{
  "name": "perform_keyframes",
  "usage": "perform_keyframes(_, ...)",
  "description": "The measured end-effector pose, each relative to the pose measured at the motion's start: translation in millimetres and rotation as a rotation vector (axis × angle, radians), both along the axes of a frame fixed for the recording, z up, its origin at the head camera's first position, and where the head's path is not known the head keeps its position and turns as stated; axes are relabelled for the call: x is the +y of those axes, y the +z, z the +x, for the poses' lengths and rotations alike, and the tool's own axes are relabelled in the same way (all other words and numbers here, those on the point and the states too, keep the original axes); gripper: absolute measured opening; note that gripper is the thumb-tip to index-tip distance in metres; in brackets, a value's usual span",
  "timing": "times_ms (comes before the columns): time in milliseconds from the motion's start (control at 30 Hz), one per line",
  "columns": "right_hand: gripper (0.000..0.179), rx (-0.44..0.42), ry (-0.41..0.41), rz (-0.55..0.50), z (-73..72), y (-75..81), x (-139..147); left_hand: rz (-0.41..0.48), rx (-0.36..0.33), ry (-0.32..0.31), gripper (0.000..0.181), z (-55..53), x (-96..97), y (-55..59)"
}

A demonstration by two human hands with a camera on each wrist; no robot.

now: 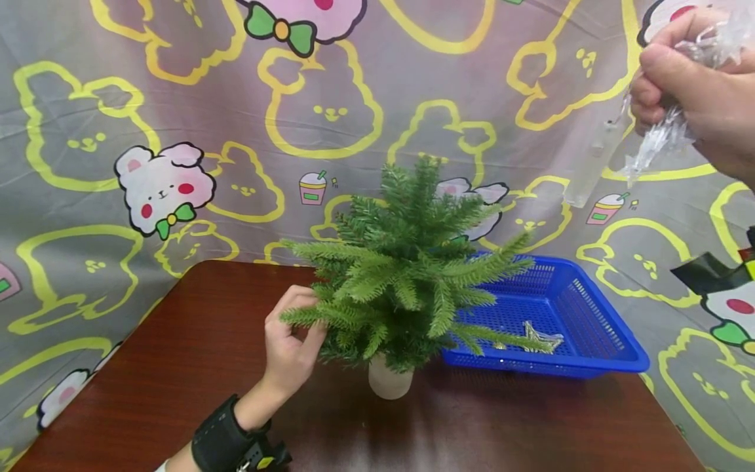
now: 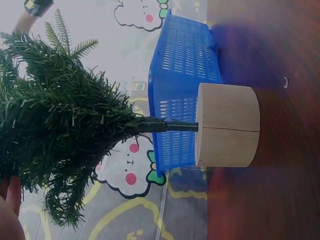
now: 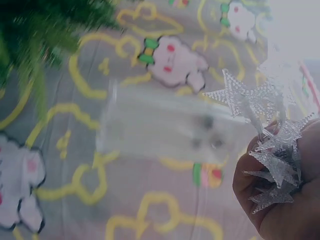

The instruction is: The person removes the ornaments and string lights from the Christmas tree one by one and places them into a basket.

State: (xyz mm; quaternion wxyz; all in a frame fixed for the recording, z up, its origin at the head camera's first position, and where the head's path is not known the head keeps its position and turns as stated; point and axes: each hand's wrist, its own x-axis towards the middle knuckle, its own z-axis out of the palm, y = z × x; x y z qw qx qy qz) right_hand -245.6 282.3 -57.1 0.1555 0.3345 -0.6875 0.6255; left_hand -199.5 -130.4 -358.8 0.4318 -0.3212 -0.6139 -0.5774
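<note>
A small artificial Christmas tree (image 1: 407, 269) stands on a round wooden base (image 2: 227, 125) on the table. At its left side, my left hand (image 1: 289, 347) pinches a lower branch (image 1: 318, 313), whose needles partly cover the fingertips. Raised high at the right, my right hand (image 1: 702, 92) grips a bunched string of clear star lights (image 3: 274, 167). From that bunch dangles a pale, translucent battery box (image 1: 594, 167), blurred in the right wrist view and apart from the tree.
Behind the tree to the right sits a blue plastic basket (image 1: 619, 334) holding a gold-edged star ornament (image 1: 539, 339). The dark brown table (image 1: 194, 334) ends at a grey curtain (image 1: 236, 118) with cartoon bears. A small white scrap (image 2: 286, 82) lies on the tabletop.
</note>
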Motion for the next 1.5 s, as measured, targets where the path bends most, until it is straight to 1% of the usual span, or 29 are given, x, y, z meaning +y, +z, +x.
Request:
perform_keyframes(100, 0.010, -0.034, -0.035, -0.006, 1.7, -13.7, 12.9, 0.003, -0.001, 0.003, 0.010, 0.0, -1.1, 0.1)
perform_keyframes(167, 0.011, -0.051, -0.099, 0.076, 3.3, -22.9, 23.3, 0.008, -0.004, 0.005, 0.014, -0.1, -1.8, 0.1)
perform_keyframes(200, 0.011, -0.066, -0.103, 0.089, 3.1, -27.8, 28.2, 0.011, -0.003, 0.005, 0.016, -0.2, -2.2, 0.1)
perform_keyframes(233, 0.012, -0.080, -0.125, 0.118, 2.9, -32.3, 32.5, 0.012, -0.003, 0.007, 0.019, -0.2, -2.7, 0.2)
perform_keyframes(333, 0.010, -0.087, -0.243, 0.298, 2.8, -45.6, 43.6, 0.013, 0.000, 0.009, 0.027, 0.4, -4.2, 0.7)
perform_keyframes(400, 0.011, -0.104, -0.296, 0.381, 1.9, -55.1, 47.8, 0.011, 0.001, 0.007, 0.029, 1.3, -5.0, 0.9)
perform_keyframes(433, 0.011, -0.098, -0.335, 0.448, 1.7, -59.6, 49.4, 0.010, 0.001, 0.007, 0.030, 1.9, -5.4, 1.0)
perform_keyframes(467, 0.012, -0.097, -0.366, 0.506, 1.8, -63.7, 50.9, 0.009, 0.001, 0.006, 0.030, 2.4, -5.7, 1.0)
perform_keyframes(533, 0.013, -0.102, -0.402, 0.580, 1.7, -72.0, 52.9, 0.008, 0.001, 0.006, 0.030, 3.3, -6.5, 1.0)
perform_keyframes(700, 0.017, -0.115, -0.448, 0.660, 0.9, -92.3, 51.6, 0.004, -0.004, 0.006, 0.028, 4.4, -8.5, 1.1)
perform_keyframes(767, 0.021, -0.137, -0.471, 0.685, -0.2, -100.7, 49.1, 0.005, -0.004, 0.002, 0.029, 4.4, -8.9, 1.2)
perform_keyframes(933, 0.024, -0.194, -0.485, 0.759, -3.7, -127.2, 43.9, 0.008, 0.000, -0.002, 0.033, 4.8, -10.2, 1.4)
perform_keyframes(1033, 0.023, -0.222, -0.472, 0.790, -6.2, -145.2, 42.3, 0.002, -0.002, 0.002, 0.035, 5.3, -10.8, 1.7)
perform_keyframes(1100, 0.022, -0.235, -0.461, 0.787, -9.0, -156.9, 40.8, -0.001, -0.006, 0.007, 0.034, 5.7, -11.2, 1.9)
perform_keyframes(1333, 0.017, -0.201, -0.380, 0.766, -17.2, -191.8, 37.4, -0.013, -0.019, 0.013, 0.023, 6.9, -13.3, 2.5)
perform_keyframes(1500, 0.014, -0.196, -0.382, 0.764, -21.4, -214.6, 33.5, -0.033, -0.012, 0.013, 0.021, 6.8, -14.2, 2.3)
